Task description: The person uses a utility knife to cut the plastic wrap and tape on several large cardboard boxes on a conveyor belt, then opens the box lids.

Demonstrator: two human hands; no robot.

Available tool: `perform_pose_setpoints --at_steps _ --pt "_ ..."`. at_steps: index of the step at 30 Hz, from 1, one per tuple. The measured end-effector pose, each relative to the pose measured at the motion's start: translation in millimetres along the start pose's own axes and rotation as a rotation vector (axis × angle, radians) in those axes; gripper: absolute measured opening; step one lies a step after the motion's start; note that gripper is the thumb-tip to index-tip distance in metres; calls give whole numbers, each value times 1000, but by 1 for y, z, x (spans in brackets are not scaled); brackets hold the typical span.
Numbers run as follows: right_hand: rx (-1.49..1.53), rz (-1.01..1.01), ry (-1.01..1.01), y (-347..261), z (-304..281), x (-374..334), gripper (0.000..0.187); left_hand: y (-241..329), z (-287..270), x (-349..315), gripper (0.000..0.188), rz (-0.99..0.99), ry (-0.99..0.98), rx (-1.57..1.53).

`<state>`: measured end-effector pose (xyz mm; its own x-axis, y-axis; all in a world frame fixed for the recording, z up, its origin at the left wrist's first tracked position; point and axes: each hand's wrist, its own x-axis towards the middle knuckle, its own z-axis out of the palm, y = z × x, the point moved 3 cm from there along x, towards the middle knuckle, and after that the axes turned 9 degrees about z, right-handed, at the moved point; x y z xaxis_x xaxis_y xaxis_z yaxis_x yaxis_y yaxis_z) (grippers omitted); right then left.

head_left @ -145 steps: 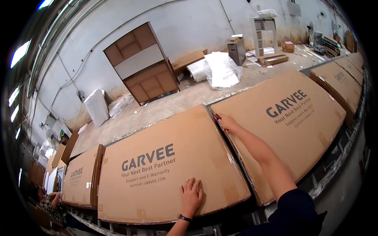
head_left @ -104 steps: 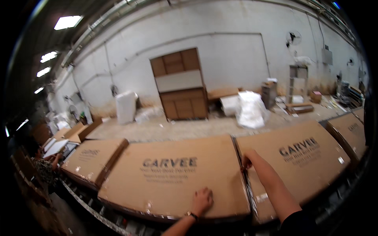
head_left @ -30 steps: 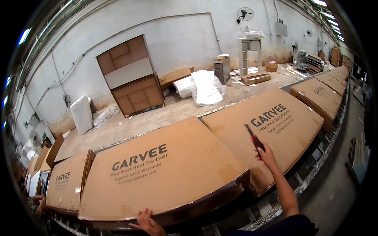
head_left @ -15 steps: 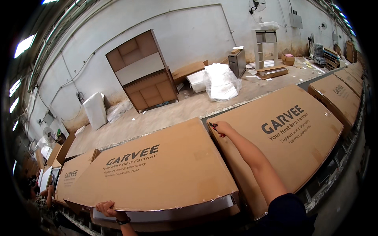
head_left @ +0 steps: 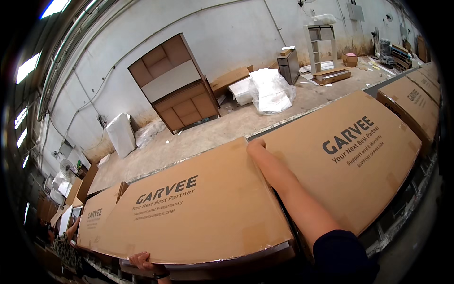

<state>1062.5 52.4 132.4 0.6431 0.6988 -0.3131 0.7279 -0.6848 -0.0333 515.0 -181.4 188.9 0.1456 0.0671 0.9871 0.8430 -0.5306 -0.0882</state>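
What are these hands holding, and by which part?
The left hand grips the cardboard lid by its near edge. The right hand is near the lid's far corner, fingers hidden, so whether it holds anything cannot be told.

Two hands [head_left: 141, 260] [head_left: 256, 144], two nearest cartons [head_left: 208, 217] [head_left: 340, 170] — plus one brown-and-white cabinet [head_left: 168, 80] and one pale shelf unit [head_left: 312, 49].

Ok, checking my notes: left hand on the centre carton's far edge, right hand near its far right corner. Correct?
Wrong edge: in the head view, the left hand is on the near edge of the centre carton, the right hand near its far right corner.
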Motion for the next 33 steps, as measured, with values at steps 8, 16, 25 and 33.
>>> perform_pose_setpoints --at_steps 8,16,25,33 --pt "-212 -74 -476 48 6 -91 17 7 -17 -18 39 42 71 46" --pt "-288 -10 -670 127 43 -224 18 15 -18 -36 37 -71 -34 -40" --pt "-303 211 -799 189 85 -340 20 23 -32 -37 30 -95 -51 -145" --pt "-381 -72 -340 198 73 -454 18 16 -42 -41 29 -190 -143 -242"
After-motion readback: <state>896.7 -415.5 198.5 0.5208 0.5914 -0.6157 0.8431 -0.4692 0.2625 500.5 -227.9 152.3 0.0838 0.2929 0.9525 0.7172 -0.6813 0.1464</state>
